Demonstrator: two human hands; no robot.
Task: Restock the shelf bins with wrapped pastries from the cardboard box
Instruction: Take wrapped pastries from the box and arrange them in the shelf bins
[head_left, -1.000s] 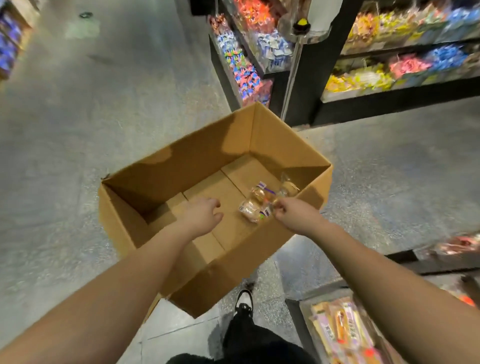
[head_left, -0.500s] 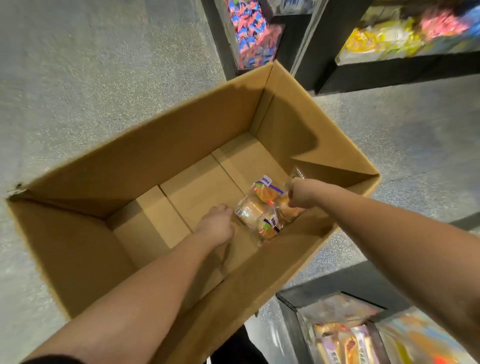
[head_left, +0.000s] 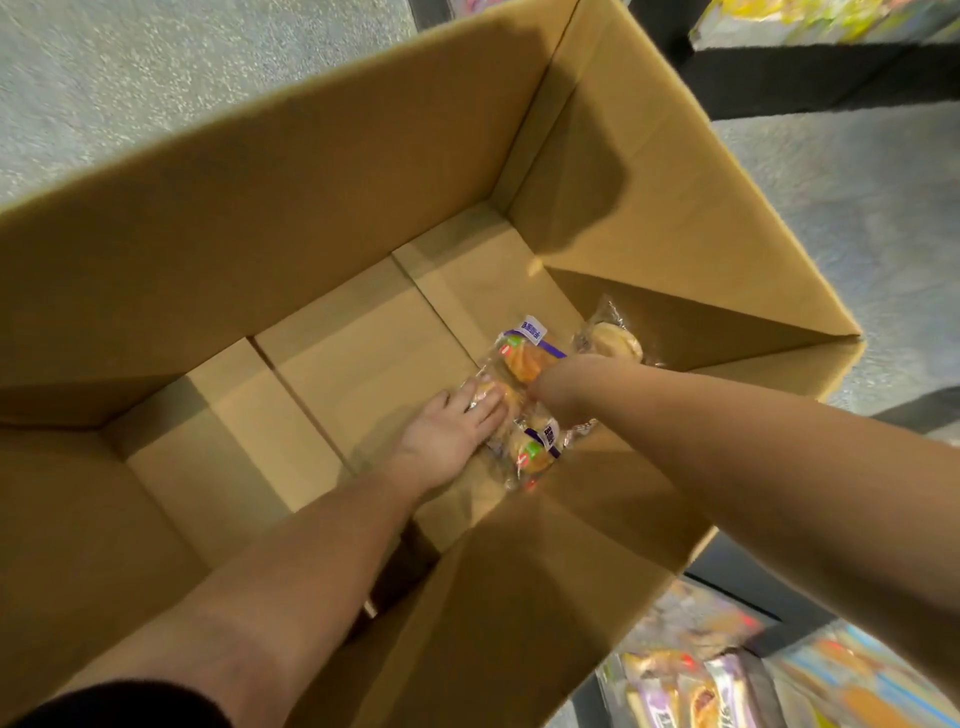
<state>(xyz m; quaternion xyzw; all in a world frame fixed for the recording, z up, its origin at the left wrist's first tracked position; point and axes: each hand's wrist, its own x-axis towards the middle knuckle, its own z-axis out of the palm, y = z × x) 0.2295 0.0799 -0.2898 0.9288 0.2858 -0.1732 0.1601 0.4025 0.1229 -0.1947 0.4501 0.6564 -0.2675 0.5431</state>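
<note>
Both hands reach into a nearly empty cardboard box (head_left: 311, 171) to gather the last wrapped pastries (head_left: 524, 405) lying on its bottom by the right wall. The left hand (head_left: 447, 436) lies on one with straight fingers. The right hand (head_left: 558, 387) is foreshortened, so its grip cannot be told. Next, probably, both must close and lift. A shelf bin (head_left: 691, 680) is cut off at lower right.

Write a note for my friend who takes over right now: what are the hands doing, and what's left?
Left hand: fingers flat on a wrapped pastry.
Right hand: down among the pastries; its grip is hidden.
Cardboard box: nearly empty, with one pastry in the corner and two with purple labels by the hands.
Done: box nearly emptied. Left: carry these to the shelf bin.
</note>
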